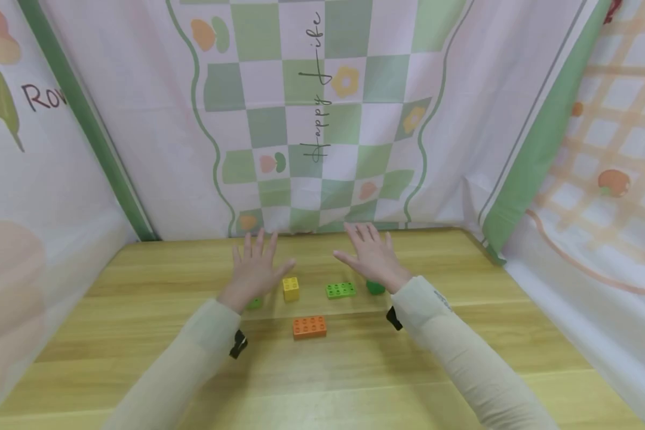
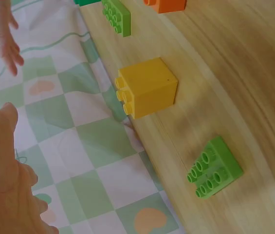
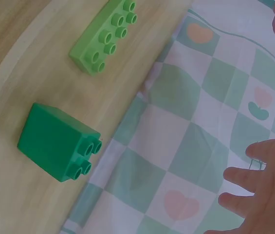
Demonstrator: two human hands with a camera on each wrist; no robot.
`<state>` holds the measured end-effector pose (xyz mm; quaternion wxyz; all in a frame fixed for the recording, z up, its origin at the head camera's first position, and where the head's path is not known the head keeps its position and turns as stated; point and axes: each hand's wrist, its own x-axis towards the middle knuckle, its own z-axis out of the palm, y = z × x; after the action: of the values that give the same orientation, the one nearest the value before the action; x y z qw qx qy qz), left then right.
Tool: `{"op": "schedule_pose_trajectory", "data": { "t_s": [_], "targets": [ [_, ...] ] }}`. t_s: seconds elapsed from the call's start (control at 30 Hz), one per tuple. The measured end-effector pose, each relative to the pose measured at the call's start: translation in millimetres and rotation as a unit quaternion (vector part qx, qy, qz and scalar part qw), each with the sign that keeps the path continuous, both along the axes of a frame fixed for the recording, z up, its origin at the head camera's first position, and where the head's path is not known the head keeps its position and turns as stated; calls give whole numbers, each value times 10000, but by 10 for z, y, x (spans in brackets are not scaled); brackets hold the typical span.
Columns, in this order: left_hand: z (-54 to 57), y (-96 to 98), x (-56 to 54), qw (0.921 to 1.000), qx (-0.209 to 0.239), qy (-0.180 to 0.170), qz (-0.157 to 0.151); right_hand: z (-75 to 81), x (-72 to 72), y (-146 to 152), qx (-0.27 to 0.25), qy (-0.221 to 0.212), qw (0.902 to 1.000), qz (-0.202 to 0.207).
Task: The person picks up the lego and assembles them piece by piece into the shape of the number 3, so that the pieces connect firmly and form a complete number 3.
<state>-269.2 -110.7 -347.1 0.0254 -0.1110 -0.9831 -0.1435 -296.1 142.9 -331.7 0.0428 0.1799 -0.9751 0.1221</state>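
Note:
Both hands hover over the table with fingers spread, holding nothing. My left hand (image 1: 255, 269) is above a light green brick (image 2: 216, 168), which it mostly covers in the head view. Just right of that hand stands a tall yellow brick (image 1: 291, 289). My right hand (image 1: 375, 257) is over a tall dark green brick (image 1: 375, 288), partly hidden by the wrist in the head view. Between the hands lies a flat light green eight-stud brick (image 1: 341, 290). Nearer to me is an orange eight-stud brick (image 1: 309, 327). All bricks sit studs up, apart from each other.
The wooden table (image 1: 322, 388) ends at a hanging checkered cloth (image 1: 344, 125) at the back. Printed cloths hang on the left (image 1: 59, 167) and right (image 1: 613, 149) too. Black straps (image 1: 239, 344) show beneath the wrists.

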Motion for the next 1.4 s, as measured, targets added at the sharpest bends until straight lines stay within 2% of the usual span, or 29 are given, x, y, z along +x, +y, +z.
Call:
{"op": "schedule_pose_trajectory", "data": {
  "t_s": [0.37, 0.77, 1.0, 1.4],
  "targets": [
    [-108, -37, 60, 9999, -50, 110, -120, -65, 29, 76, -2, 97, 9999, 42],
    [-148, -44, 162, 9998, -27, 125, -175, -120, 68, 151, -181, 40, 9998, 48],
    [-231, -72, 217, 9995, 69, 24, -300, -170, 69, 214, -538, 74, 9981, 304],
    [-314, -108, 312, 9974, 357, 222, -592, -195, 92, 293, -1122, -217, 9924, 457]
  ]
}}
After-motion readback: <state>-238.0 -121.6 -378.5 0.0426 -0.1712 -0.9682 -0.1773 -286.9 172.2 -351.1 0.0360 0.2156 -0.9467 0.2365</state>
